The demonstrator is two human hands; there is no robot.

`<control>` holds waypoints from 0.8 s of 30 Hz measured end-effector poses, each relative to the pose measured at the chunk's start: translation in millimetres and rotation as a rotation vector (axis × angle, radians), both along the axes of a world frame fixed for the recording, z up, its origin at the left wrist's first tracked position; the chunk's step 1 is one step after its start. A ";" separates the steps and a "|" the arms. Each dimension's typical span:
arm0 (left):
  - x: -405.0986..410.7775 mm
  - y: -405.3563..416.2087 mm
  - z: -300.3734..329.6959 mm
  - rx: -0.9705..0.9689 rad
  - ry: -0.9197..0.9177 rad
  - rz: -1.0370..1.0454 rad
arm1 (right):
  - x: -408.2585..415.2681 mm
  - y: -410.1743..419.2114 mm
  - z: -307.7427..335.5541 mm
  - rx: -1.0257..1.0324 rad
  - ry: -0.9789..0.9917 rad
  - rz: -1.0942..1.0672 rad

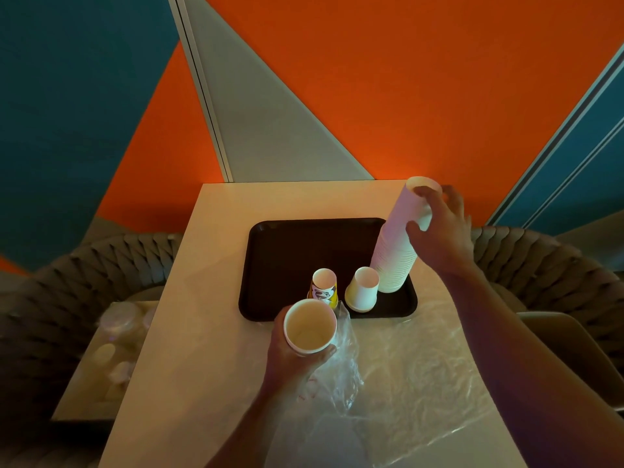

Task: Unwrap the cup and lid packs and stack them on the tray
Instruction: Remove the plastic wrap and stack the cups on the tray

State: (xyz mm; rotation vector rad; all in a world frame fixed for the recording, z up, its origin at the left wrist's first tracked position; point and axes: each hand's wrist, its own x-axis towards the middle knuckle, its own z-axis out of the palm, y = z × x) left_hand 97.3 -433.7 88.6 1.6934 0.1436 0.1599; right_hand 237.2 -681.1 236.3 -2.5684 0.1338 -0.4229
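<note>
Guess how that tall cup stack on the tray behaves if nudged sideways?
The tall stack of white paper cups already leans, with the right hand gripping its top, so it would probably tip. It looks light for its height. Nested cups may slide apart if pushed on the tray.

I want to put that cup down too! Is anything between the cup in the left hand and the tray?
Partly. The left hand holds a cup just before the tray's near edge, where a printed cup and a white cup stand upside down. The tray's left part is bare.
</note>
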 end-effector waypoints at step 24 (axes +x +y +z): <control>6.1 -0.4 -9.2 -0.141 0.052 0.038 | -108.2 120.0 -71.1 -0.078 0.417 0.561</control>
